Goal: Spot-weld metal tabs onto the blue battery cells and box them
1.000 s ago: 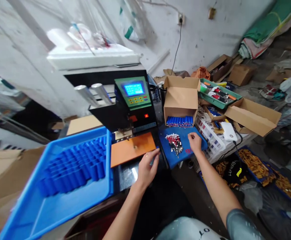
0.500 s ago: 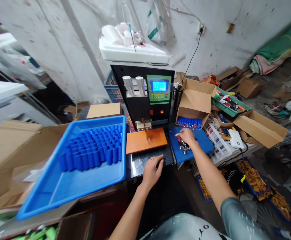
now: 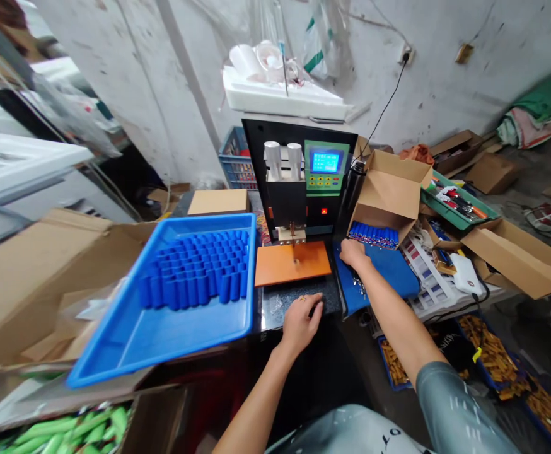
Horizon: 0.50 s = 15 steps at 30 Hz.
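Note:
My left hand (image 3: 302,321) rests at the front edge of the dark stone tabletop (image 3: 275,310), thumb and index finger apart, with nothing visible between them. My right hand (image 3: 353,253) is closed over the blue mat, at the left of a small pile of leads with metal ends (image 3: 359,285). What its fingers hold is hidden, and it covers most of the pile. Between and beyond my hands stands a black machine with a lit screen (image 3: 326,162). Its thin tips come down over an orange board (image 3: 275,263).
Left of the board, a blue tray (image 3: 162,353) holds many upright blue cylinders (image 3: 195,271). Behind my right hand, an open carton (image 3: 393,183) contains blue cylinders lying flat. A white device (image 3: 465,274) and a green tray (image 3: 464,211) are at right. Bright green pieces (image 3: 77,432) fill a box lower left.
The view has shifted, so the scene sits farther right. My right hand has moved from the top of the lead pile to its left side and closed more. My left hand stays at the edge.

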Each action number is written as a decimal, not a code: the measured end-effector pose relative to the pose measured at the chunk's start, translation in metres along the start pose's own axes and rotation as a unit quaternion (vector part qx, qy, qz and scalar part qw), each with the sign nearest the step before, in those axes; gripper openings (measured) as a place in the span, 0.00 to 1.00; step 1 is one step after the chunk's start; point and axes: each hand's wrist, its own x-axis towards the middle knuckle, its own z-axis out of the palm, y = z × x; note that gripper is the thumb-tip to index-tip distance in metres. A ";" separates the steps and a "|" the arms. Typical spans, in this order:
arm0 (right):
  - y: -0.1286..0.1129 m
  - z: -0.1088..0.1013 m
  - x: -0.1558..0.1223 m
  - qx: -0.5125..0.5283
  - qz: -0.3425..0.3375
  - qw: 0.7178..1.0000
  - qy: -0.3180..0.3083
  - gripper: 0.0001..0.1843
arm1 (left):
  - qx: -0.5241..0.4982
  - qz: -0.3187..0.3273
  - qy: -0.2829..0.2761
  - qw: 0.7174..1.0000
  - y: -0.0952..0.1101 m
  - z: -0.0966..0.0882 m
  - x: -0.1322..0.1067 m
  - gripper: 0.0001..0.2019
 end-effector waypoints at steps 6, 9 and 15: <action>0.018 0.012 0.009 0.100 -0.013 0.994 0.041 0.11 | -0.008 -0.007 0.000 1.000 0.000 0.000 0.000 0.11; 0.031 0.011 0.012 0.218 -0.017 0.972 0.090 0.10 | -0.016 -0.011 -0.001 1.000 0.000 -0.001 0.000 0.11; 0.049 -0.008 -0.013 0.449 -0.060 0.874 0.177 0.06 | -0.060 -0.043 0.004 0.997 0.003 0.000 0.002 0.12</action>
